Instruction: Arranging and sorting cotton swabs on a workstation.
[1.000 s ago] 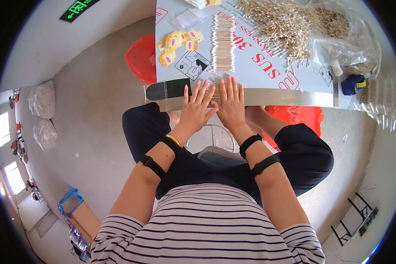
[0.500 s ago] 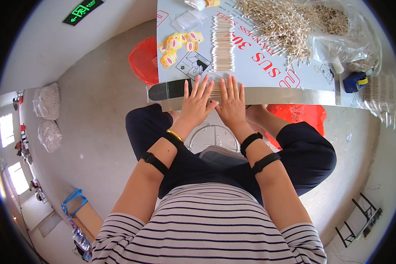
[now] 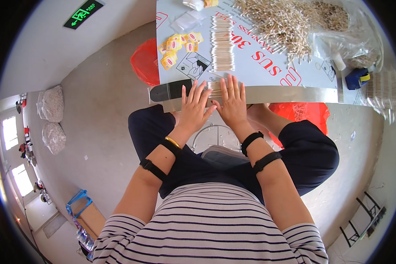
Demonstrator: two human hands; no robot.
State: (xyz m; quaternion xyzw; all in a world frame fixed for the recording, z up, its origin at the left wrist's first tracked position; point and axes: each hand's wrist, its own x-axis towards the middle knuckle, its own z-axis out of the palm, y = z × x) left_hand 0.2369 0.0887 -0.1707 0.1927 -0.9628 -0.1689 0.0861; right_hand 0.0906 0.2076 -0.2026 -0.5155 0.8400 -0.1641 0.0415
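Observation:
At the near edge of the table [image 3: 277, 93], my left hand [image 3: 195, 108] and my right hand [image 3: 231, 103] lie palm down with fingers stretched out. Between their fingers sits a small group of cotton swabs [image 3: 215, 89], laid side by side. The right fingers reach along its right end; the left fingertips are by its left end. Beyond my hands runs a long column of cotton swabs [image 3: 223, 44], placed parallel. A black flat strip [image 3: 171, 91] lies just left of my left hand. Whether my palms press on the swabs cannot be seen.
Yellow-and-white small labels [image 3: 174, 44] and clear plastic bags [image 3: 187, 21] lie at the table's left. A big heap of loose swabs [image 3: 281, 26] spreads at the back right, beside a clear bag [image 3: 361, 48] and a blue tape dispenser [image 3: 356, 80]. Red bags [image 3: 144, 61] hang at the edges.
My left hand has drawn slightly back toward me and to the left, showing more of the small swab group. My right hand stays nearly in place.

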